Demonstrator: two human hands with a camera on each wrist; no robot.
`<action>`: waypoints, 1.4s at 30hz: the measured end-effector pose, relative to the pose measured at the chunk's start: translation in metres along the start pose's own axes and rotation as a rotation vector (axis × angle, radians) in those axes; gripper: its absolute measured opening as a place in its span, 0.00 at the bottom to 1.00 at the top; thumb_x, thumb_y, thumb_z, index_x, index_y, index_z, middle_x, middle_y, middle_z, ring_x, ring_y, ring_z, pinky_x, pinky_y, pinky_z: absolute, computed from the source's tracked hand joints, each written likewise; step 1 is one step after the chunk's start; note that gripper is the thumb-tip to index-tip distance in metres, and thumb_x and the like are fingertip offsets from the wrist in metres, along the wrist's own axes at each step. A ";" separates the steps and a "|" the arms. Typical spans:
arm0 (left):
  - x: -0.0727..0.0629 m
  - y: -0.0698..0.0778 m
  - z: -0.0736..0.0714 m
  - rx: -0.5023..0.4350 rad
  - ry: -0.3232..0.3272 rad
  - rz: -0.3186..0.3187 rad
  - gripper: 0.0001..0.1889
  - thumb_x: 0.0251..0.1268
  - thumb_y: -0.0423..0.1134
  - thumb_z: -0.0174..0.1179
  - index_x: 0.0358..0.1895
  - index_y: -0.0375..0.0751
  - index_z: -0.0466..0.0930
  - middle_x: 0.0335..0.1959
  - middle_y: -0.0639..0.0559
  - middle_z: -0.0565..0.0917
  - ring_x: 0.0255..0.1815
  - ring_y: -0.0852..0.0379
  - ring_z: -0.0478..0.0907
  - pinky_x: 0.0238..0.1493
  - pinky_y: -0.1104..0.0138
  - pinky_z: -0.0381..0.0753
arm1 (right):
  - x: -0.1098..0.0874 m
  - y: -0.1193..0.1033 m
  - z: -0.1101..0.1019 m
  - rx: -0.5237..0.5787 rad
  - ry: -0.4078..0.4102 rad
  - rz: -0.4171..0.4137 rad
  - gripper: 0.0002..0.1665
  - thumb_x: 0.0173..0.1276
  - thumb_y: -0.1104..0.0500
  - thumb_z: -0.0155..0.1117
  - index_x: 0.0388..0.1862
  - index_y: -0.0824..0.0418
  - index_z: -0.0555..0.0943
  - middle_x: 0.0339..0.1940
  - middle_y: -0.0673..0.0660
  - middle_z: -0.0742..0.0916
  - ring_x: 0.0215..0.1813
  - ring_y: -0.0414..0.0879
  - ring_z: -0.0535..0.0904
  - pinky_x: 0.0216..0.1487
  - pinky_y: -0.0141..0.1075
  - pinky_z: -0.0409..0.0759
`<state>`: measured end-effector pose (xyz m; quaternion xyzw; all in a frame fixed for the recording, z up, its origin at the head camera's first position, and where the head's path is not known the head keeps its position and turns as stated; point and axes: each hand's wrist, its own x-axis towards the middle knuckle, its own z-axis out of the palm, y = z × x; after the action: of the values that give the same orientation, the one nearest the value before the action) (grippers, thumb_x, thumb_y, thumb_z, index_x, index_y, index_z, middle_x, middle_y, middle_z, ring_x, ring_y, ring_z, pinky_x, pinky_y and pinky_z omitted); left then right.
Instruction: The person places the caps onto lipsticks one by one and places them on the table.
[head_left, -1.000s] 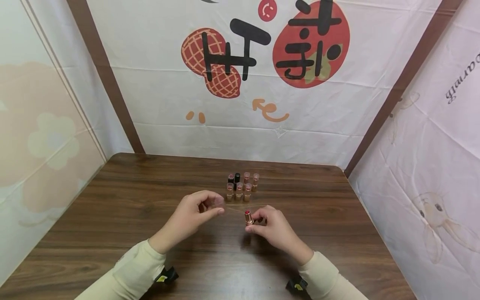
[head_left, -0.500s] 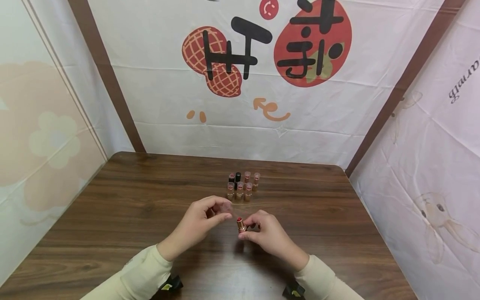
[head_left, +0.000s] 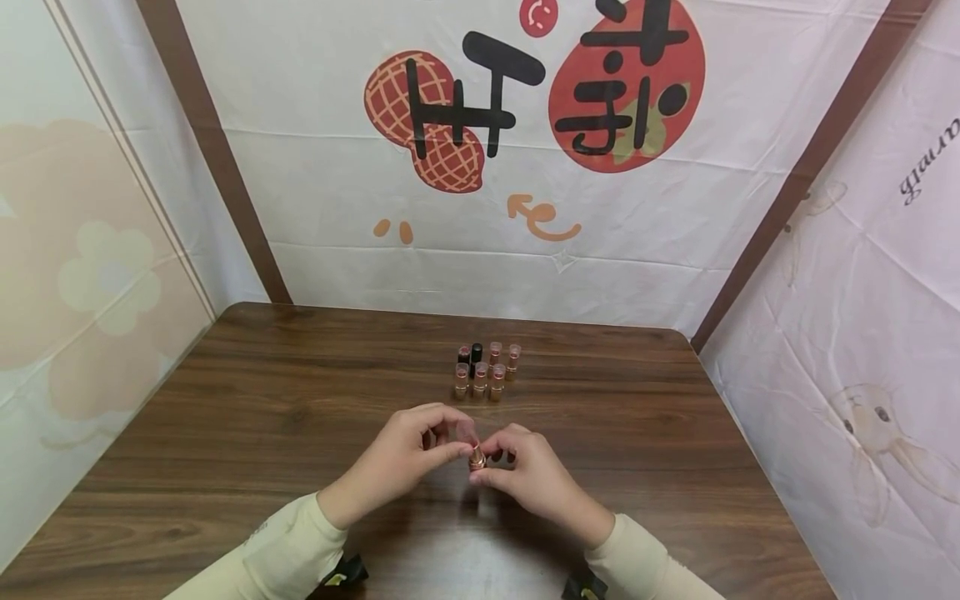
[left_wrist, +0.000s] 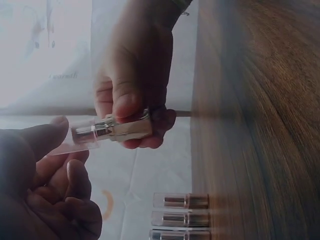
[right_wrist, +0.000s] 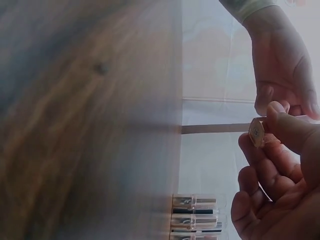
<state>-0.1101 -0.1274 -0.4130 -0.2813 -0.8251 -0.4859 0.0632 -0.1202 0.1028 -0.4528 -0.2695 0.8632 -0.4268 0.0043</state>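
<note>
My right hand [head_left: 528, 468] pinches a gold lipstick tube [left_wrist: 131, 129] by its base, clear of the table. Between the thumb and fingers of my left hand [head_left: 408, 446] is a clear lipstick cap [left_wrist: 65, 142], its open end around the lipstick's tip. In the right wrist view the base end of the lipstick [right_wrist: 257, 132] faces the camera. Beyond the hands a group of lipsticks [head_left: 480, 381] stands upright in two rows, mostly gold with clear caps. A black lipstick [head_left: 476, 353] is in the back row.
The hands are above a dark wooden table [head_left: 300, 400]. A white printed cloth [head_left: 322, 208] hangs behind it, and another cloth [head_left: 862, 333] lines the right side. Both wrists wear small black devices, such as the left strap [head_left: 347, 572].
The hands have come together. The right hand brought the lipstick left and nearer, while the left hand moved right with the cap until it reached over the lipstick's tip.
</note>
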 end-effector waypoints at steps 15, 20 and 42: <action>-0.002 0.004 0.003 0.056 -0.038 0.041 0.10 0.64 0.46 0.72 0.47 0.58 0.85 0.39 0.67 0.84 0.30 0.65 0.76 0.31 0.65 0.79 | -0.004 -0.010 0.003 0.062 0.048 -0.064 0.12 0.57 0.50 0.81 0.38 0.45 0.87 0.36 0.43 0.84 0.43 0.39 0.78 0.44 0.40 0.79; -0.002 0.005 0.002 0.050 -0.050 0.057 0.10 0.64 0.46 0.71 0.46 0.55 0.86 0.39 0.66 0.84 0.30 0.64 0.76 0.31 0.67 0.78 | -0.005 -0.016 0.002 0.072 0.055 -0.077 0.12 0.56 0.51 0.81 0.38 0.47 0.87 0.36 0.41 0.84 0.43 0.40 0.79 0.44 0.41 0.80; -0.002 0.005 0.003 0.048 -0.038 0.105 0.10 0.61 0.44 0.74 0.43 0.59 0.85 0.38 0.68 0.84 0.30 0.65 0.76 0.30 0.63 0.77 | -0.005 -0.016 -0.001 -0.143 0.061 -0.142 0.14 0.61 0.48 0.79 0.44 0.41 0.85 0.40 0.35 0.84 0.42 0.38 0.75 0.43 0.33 0.75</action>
<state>-0.1055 -0.1236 -0.4118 -0.3317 -0.8217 -0.4565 0.0799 -0.1090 0.0982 -0.4413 -0.3167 0.8699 -0.3713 -0.0716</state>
